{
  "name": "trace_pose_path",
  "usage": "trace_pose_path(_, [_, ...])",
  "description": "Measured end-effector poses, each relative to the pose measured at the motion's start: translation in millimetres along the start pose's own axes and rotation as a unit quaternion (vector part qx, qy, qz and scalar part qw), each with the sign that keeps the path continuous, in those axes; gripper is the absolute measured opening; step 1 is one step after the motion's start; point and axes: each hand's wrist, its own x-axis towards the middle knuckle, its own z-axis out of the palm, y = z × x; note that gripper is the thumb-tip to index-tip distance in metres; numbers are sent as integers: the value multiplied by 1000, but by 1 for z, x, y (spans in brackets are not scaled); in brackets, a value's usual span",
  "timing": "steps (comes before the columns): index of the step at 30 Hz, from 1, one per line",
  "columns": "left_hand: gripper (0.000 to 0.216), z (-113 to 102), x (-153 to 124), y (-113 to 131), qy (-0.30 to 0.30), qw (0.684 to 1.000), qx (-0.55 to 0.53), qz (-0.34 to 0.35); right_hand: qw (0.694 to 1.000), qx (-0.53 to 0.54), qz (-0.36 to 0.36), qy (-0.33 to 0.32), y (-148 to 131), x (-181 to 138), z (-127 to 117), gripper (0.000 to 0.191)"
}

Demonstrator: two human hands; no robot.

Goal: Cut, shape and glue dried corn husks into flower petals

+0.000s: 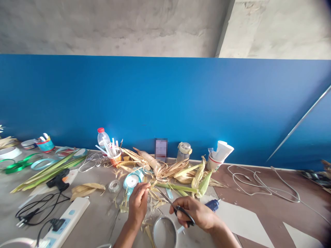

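Note:
My left hand (138,203) pinches a thin strip of dry corn husk (152,185) just in front of a light blue ribbon spool (132,180). My right hand (195,213) grips black-handled scissors (176,205), with the blades pointing up and left toward the husk by my left fingers. A round metal tin (164,232) sits below and between both hands. Husk scraps lie scattered around the hands.
Corn cobs and husks (186,174) are piled behind the hands. A black glue gun (59,181), a white power strip (67,217) and black cords lie left. A blue glue gun (213,205), white paper and white cable (261,184) lie right. Cups, bottle and jar line the blue wall.

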Motion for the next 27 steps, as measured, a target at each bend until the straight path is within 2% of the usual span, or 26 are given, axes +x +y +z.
trace_pose_path(15, [22, -1, 1, 2, -4, 1000, -13, -9, 1000, -22, 8, -2, -5, -2, 0, 36])
trace_pose_path(27, [22, -1, 0, 1, -2, 1000, -22, -9, 999, -47, 17, 6, 0, 0, -2, 20])
